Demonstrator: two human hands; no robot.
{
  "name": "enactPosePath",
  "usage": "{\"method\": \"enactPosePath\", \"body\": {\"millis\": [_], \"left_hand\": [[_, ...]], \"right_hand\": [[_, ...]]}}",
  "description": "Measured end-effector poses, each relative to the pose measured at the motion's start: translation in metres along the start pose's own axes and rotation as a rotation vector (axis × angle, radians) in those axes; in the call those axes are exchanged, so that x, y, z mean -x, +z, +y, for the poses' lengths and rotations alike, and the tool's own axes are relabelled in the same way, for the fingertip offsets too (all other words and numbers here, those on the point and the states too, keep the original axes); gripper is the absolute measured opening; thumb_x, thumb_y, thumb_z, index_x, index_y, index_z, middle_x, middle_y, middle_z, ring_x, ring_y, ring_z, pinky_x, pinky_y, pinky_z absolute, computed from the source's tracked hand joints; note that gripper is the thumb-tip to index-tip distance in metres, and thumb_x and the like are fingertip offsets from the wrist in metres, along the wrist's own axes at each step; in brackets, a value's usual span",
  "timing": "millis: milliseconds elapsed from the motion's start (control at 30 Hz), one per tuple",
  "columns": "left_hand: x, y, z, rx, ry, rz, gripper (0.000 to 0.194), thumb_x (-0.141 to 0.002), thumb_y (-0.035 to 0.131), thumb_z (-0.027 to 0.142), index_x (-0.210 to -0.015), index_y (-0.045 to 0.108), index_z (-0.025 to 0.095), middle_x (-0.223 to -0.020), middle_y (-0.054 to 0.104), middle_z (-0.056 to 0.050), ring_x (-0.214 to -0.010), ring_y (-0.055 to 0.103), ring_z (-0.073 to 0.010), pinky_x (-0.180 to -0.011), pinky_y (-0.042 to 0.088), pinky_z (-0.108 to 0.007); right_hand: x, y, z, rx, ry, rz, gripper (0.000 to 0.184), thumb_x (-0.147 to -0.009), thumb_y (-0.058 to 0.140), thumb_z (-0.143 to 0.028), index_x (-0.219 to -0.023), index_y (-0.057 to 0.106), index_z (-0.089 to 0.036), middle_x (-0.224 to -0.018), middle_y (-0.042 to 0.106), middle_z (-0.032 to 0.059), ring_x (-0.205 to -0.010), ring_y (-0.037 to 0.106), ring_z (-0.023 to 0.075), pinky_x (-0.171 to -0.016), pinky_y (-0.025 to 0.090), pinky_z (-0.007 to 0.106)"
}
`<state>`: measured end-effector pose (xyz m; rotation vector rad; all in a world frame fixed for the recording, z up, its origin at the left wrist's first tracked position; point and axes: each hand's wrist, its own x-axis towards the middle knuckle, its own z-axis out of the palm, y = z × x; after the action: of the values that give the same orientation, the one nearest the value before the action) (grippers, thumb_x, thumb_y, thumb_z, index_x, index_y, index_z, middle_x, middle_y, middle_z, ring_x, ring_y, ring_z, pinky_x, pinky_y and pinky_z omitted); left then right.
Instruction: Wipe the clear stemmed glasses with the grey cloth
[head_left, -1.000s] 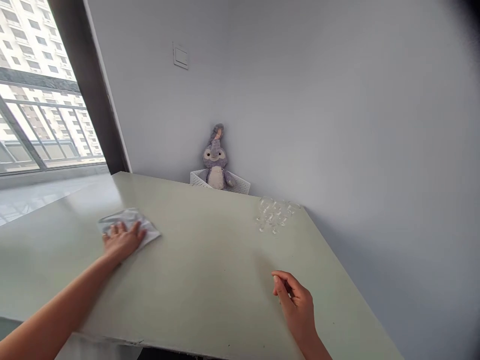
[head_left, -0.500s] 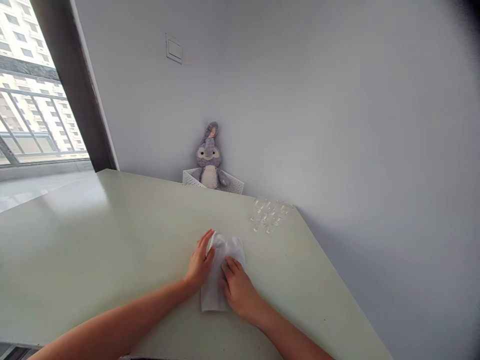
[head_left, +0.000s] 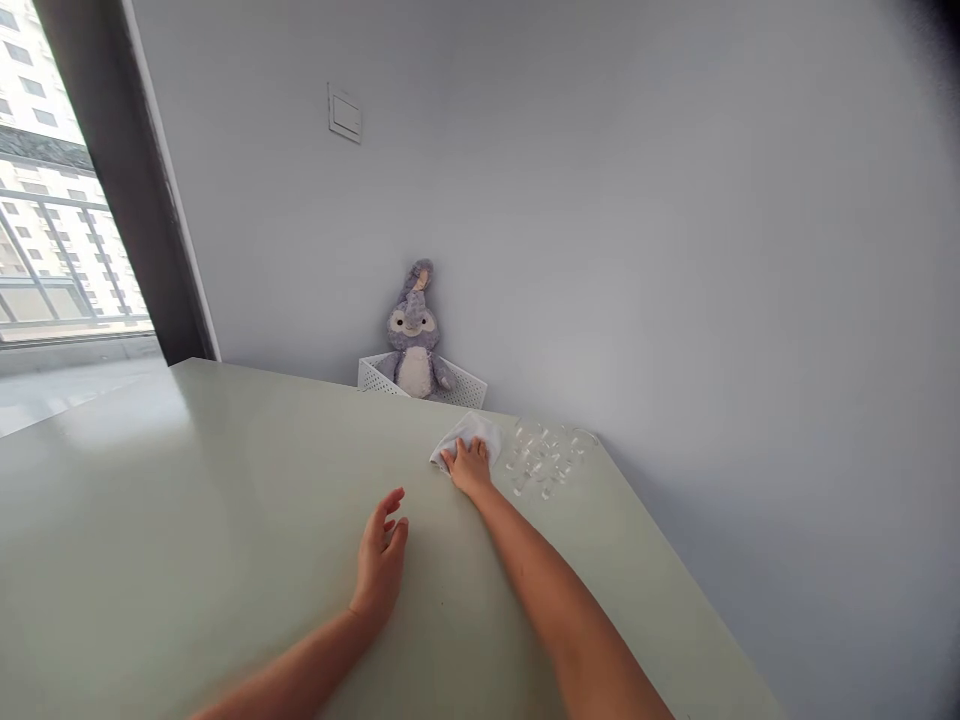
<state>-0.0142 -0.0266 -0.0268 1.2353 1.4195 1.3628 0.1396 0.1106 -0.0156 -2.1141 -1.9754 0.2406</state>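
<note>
A folded white cloth [head_left: 471,432] lies at the far edge of the pale green table [head_left: 247,520]. My right hand [head_left: 470,466] is on its near side, fingers bent over the fabric and thumb out to the left; part of the cloth is hidden beneath them. Just right of the cloth stands a cluster of several small clear items [head_left: 544,455] that look like glasses, though their exact shape is hard to make out. My left hand [head_left: 381,560] hovers over the middle of the table, holding nothing, with its fingers loosely curled and apart.
Behind the far table edge, a purple-grey plush toy [head_left: 415,345] sits in a white perforated basket [head_left: 469,388]. Grey walls meet in the corner, one carrying a switch [head_left: 345,113]. A dark frame [head_left: 97,150] borders the balcony view at left.
The cloth has gone from the table's middle to its far edge under my right hand, and now looks more compact. My left hand has let go of it and drawn back toward me.
</note>
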Motion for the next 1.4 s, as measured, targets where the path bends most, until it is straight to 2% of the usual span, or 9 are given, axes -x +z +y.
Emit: {"method": "enactPosePath", "body": {"millis": [133, 300, 533, 733, 900, 1000, 1100, 1200, 1400], "left_hand": [[-0.004, 0.002, 0.001, 0.003, 0.027, 0.016, 0.033, -0.08, 0.042, 0.029, -0.113, 0.048, 0.026, -0.121, 0.051, -0.007, -0.103, 0.052, -0.0194, -0.085, 0.042, -0.037], [-0.005, 0.003, 0.006, -0.015, 0.042, 0.039, 0.035, -0.079, 0.041, 0.028, -0.114, 0.045, 0.025, -0.117, 0.053, -0.007, -0.102, 0.052, -0.0193, -0.082, 0.043, -0.036], [-0.007, 0.004, 0.003, -0.009, 0.051, 0.047, 0.035, -0.077, 0.043, 0.028, -0.112, 0.044, 0.024, -0.112, 0.054, -0.008, -0.101, 0.052, -0.0197, -0.081, 0.043, -0.036], [-0.008, 0.004, 0.001, -0.008, 0.097, 0.041, 0.037, -0.076, 0.045, 0.027, -0.113, 0.042, 0.023, -0.11, 0.054, -0.007, -0.102, 0.05, -0.0197, -0.081, 0.043, -0.035], [-0.007, 0.005, 0.001, 0.012, 0.095, 0.045, 0.04, -0.074, 0.047, 0.027, -0.114, 0.042, 0.024, -0.107, 0.053, -0.006, -0.1, 0.05, -0.0192, -0.08, 0.045, -0.034], [-0.007, 0.006, -0.001, 0.019, 0.105, 0.02, 0.041, -0.074, 0.048, 0.027, -0.115, 0.041, 0.025, -0.106, 0.053, -0.005, -0.098, 0.051, -0.0186, -0.079, 0.046, -0.033], [-0.006, 0.007, -0.001, 0.003, 0.114, -0.002, 0.042, -0.075, 0.047, 0.028, -0.116, 0.04, 0.025, -0.106, 0.052, -0.006, -0.099, 0.05, -0.0189, -0.08, 0.045, -0.034], [-0.003, 0.007, 0.002, -0.031, 0.099, -0.031, 0.041, -0.076, 0.046, 0.029, -0.116, 0.039, 0.024, -0.107, 0.053, -0.006, -0.098, 0.051, -0.0193, -0.08, 0.044, -0.035], [0.0, 0.005, 0.008, -0.087, 0.04, -0.066, 0.042, -0.076, 0.045, 0.031, -0.118, 0.038, 0.026, -0.11, 0.053, -0.006, -0.09, 0.054, -0.0191, -0.074, 0.045, -0.035]], "right_hand": [[-0.032, -0.007, 0.011, 0.021, 0.115, 0.051, 0.064, -0.088, 0.023, -0.051, -0.131, 0.033, -0.005, -0.138, 0.025, 0.0232, -0.126, 0.022, 0.0343, -0.1, 0.012, 0.048], [-0.049, -0.011, 0.016, 0.048, 0.17, 0.085, 0.065, -0.089, 0.008, -0.046, -0.132, 0.029, -0.003, -0.137, 0.023, 0.0258, -0.126, 0.018, 0.037, -0.096, 0.01, 0.054], [-0.048, -0.011, 0.014, 0.047, 0.113, -0.03, 0.061, -0.088, 0.024, -0.05, -0.134, 0.03, -0.011, -0.141, 0.02, 0.0233, -0.128, 0.015, 0.0378, -0.097, 0.007, 0.057], [0.019, -0.004, 0.0, 0.038, -0.125, -0.095, 0.062, -0.086, 0.027, -0.054, -0.136, 0.028, -0.017, -0.145, 0.015, 0.014, -0.132, 0.006, 0.0326, -0.103, 0.003, 0.048], [0.114, -0.007, 0.007, -0.017, -0.462, -0.169, 0.064, -0.085, 0.03, -0.056, -0.137, 0.025, -0.02, -0.147, 0.008, 0.0104, -0.133, -0.001, 0.031, -0.104, 0.006, 0.048], [0.175, -0.021, 0.023, -0.071, -0.572, -0.201, 0.061, -0.085, 0.033, -0.054, -0.137, 0.025, -0.024, -0.147, 0.005, 0.0067, -0.133, -0.004, 0.0297, -0.105, 0.006, 0.048], [0.226, -0.04, 0.044, -0.114, -0.595, -0.278, 0.062, -0.084, 0.034, -0.055, -0.137, 0.023, -0.025, -0.147, 0.003, 0.0046, -0.133, -0.004, 0.029, -0.106, 0.006, 0.047], [0.257, -0.053, 0.068, -0.122, -0.57, -0.327, 0.062, -0.085, 0.033, -0.054, -0.138, 0.018, -0.026, -0.147, 0.0, 0.0035, -0.133, -0.005, 0.0281, -0.107, 0.005, 0.047], [0.251, -0.05, 0.124, -0.029, -0.404, -0.231, 0.059, -0.086, 0.032, -0.052, -0.138, 0.017, -0.027, -0.147, 0.003, 0.0035, -0.133, -0.002, 0.0259, -0.107, 0.009, 0.046]]}}
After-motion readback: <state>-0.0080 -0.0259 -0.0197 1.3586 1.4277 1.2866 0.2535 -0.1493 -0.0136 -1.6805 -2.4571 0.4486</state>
